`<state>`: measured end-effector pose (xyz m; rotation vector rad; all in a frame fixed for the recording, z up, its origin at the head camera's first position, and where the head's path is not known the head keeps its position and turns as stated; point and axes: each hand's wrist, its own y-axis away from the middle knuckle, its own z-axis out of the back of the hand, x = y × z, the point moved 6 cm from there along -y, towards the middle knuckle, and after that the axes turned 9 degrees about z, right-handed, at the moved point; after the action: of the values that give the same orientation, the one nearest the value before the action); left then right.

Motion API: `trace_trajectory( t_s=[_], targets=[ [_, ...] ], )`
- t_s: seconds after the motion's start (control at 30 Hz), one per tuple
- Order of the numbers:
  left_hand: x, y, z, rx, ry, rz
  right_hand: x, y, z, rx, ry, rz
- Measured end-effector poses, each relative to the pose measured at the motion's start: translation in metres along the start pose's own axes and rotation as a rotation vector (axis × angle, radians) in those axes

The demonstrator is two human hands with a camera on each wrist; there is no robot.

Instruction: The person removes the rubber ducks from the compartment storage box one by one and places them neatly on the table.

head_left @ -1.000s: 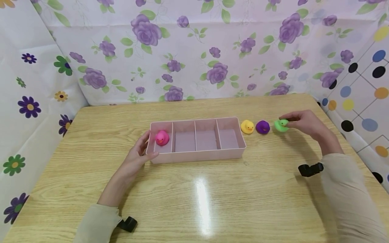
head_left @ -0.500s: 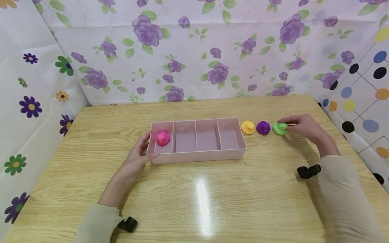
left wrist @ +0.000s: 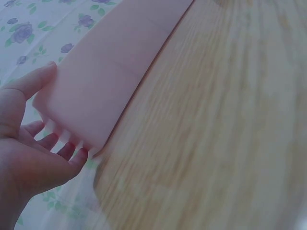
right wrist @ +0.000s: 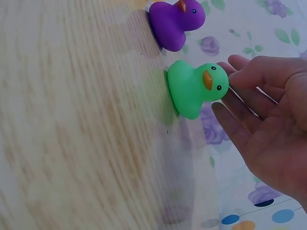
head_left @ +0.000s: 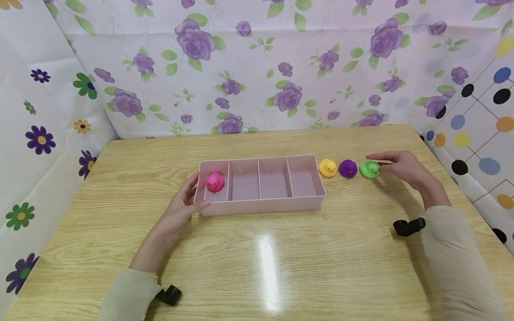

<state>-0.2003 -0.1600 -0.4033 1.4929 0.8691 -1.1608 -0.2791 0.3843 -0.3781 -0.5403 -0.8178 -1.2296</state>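
My left hand [head_left: 182,205] holds the left end of a pale pink divided box [head_left: 261,206], its thumb over the front rim and its fingers around the end wall. In the left wrist view, the fingertips [left wrist: 80,155] lie along that end. A pink rubber duck [head_left: 214,182] sits in the leftmost compartment. To the right, a green rubber duck [right wrist: 192,91] stands upright on the table. My right hand [head_left: 405,169] is beside it, fingers loosely bent, with the thumb tip right at the duck's head in the right wrist view.
A yellow rubber duck [head_left: 327,168] and a purple rubber duck [head_left: 347,168] stand in a row between the box and the green duck. The wooden table [head_left: 321,267] ends at flowered cloth [head_left: 257,67] behind and at the sides.
The green duck has moved slightly left, toward the purple one, and come down onto the table. Its face has turned more toward the front. The left hand and box stay put.
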Motion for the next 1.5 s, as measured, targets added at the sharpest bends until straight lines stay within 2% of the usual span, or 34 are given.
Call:
trace_trajectory(
  t_s=[0.27, 0.47, 0.67, 0.87, 1.5],
  targets=[
    [0.0, -0.001, 0.001, 0.001, 0.005, 0.005, 0.018, -0.002, 0.003, -0.074, 0.049, 0.016],
    [0.0, -0.001, 0.0, 0.003, 0.006, 0.0, 0.046, -0.006, -0.009, -0.062, 0.153, 0.076],
    [0.001, -0.002, 0.0, 0.007, 0.011, 0.003, 0.075, -0.011, -0.024, -0.044, 0.22, 0.173],
    [0.001, -0.001, 0.0, 0.008, 0.009, 0.003, 0.094, -0.015, -0.038, 0.0, 0.205, 0.235],
    [0.0, 0.0, 0.001, 0.003, -0.006, 0.009, 0.127, -0.026, -0.068, 0.055, 0.156, 0.289]
  ],
)
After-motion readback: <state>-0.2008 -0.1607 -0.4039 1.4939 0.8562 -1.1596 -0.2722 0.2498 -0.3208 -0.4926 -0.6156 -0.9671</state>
